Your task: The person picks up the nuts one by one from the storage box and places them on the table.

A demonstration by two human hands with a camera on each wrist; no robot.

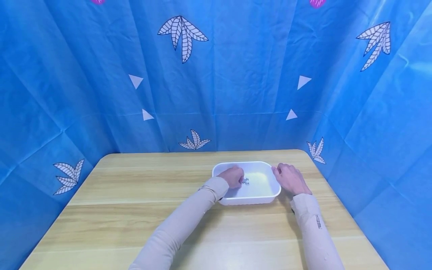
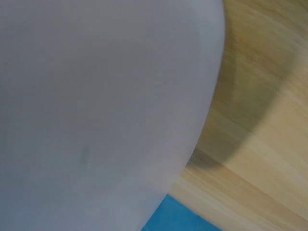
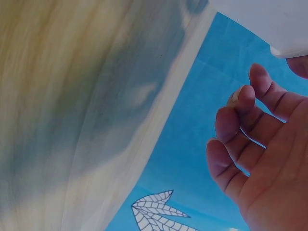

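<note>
A white plastic basin (image 1: pixel 256 200) stands on the table, and a small cluster of shiny silvery pieces (image 1: pixel 246 181) lies on its floor, too small to name. My left hand (image 1: pixel 233 177) reaches in over the near left rim, knuckles up, fingers bent down beside the pieces. Its fingertips are hidden, so whether it pinches any piece does not show; the basin's pale wall (image 2: pixel 110 96) fills most of the left wrist view. At the right rim is my right hand (image 1: pixel 291 179). In the right wrist view its thumb touches the basin edge, while the other fingers (image 3: pixel 228 126) curve loosely, holding nothing.
The light wood table (image 1: pixel 128 210) extends to the left and in front of the basin. Blue patterned curtains (image 1: pixel 249 93) enclose the back and both sides. The table's right edge runs close beside my right forearm.
</note>
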